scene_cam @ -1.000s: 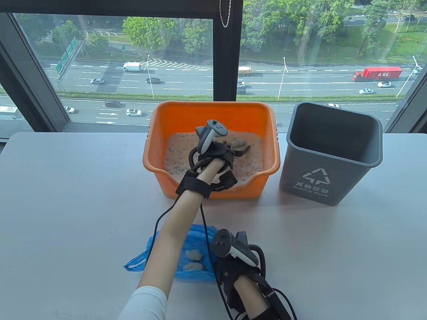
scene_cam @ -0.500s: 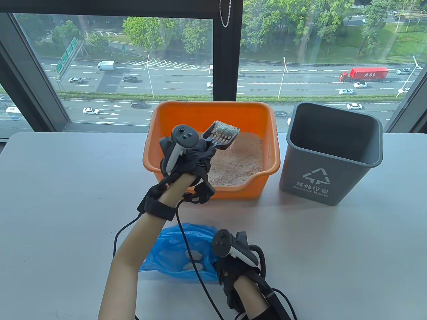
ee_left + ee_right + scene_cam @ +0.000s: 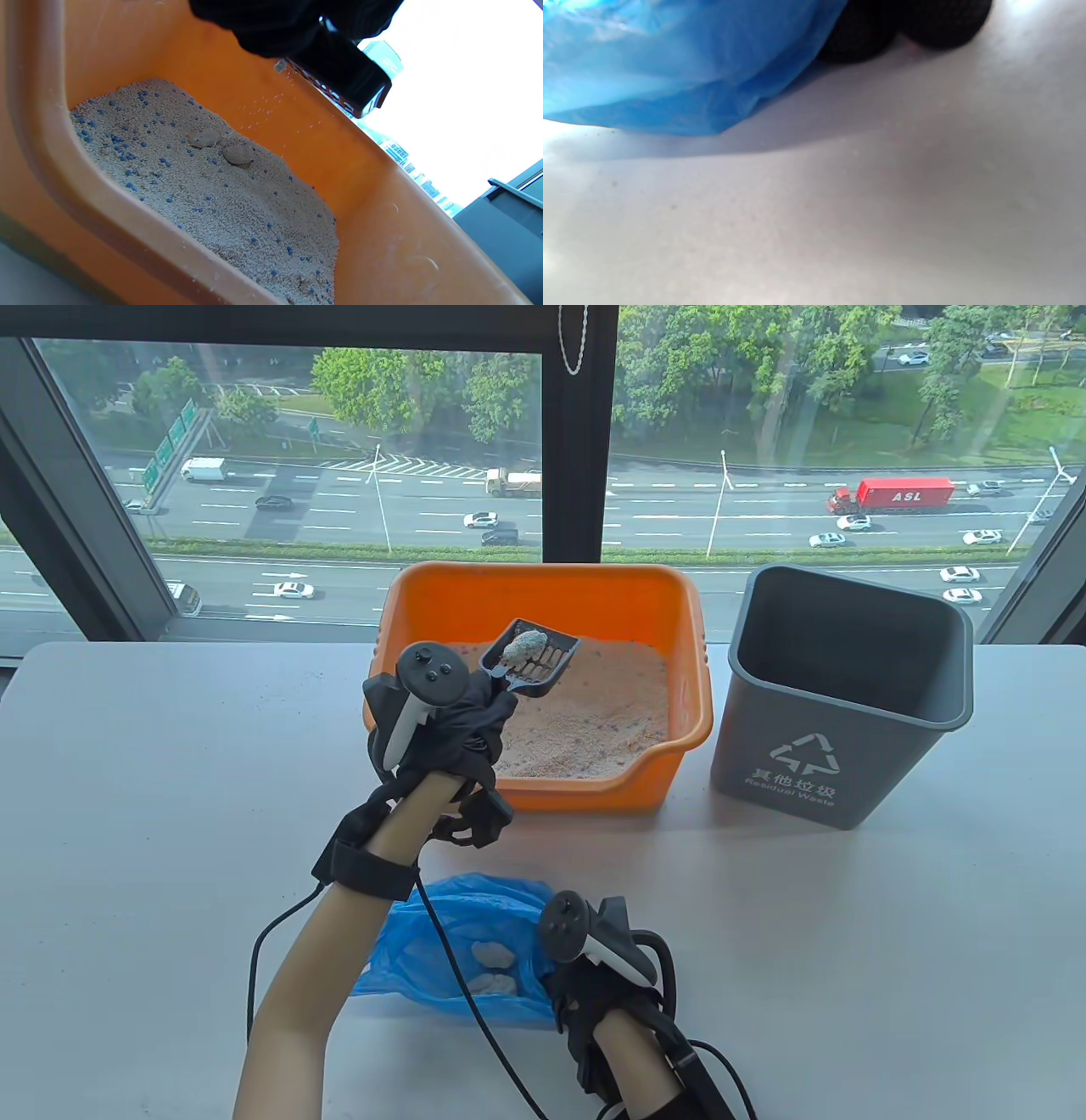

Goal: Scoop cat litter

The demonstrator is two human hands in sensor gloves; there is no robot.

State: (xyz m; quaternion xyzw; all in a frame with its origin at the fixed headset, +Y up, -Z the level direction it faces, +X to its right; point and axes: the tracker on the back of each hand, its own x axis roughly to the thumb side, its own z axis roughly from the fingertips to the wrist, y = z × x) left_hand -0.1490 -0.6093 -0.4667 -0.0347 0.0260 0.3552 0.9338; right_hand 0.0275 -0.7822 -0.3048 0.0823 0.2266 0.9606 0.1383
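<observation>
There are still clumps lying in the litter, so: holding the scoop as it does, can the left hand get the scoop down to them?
Probably yes. The left hand holds the scoop right above the open orange box; the two clumps lie uncovered on the litter, nothing between.

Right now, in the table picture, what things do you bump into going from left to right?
Left hand gripping the scoop → orange litter box → gray trash bin. The blue bag and right hand lie nearer, overlapping these sideways, so they are left out.
</observation>
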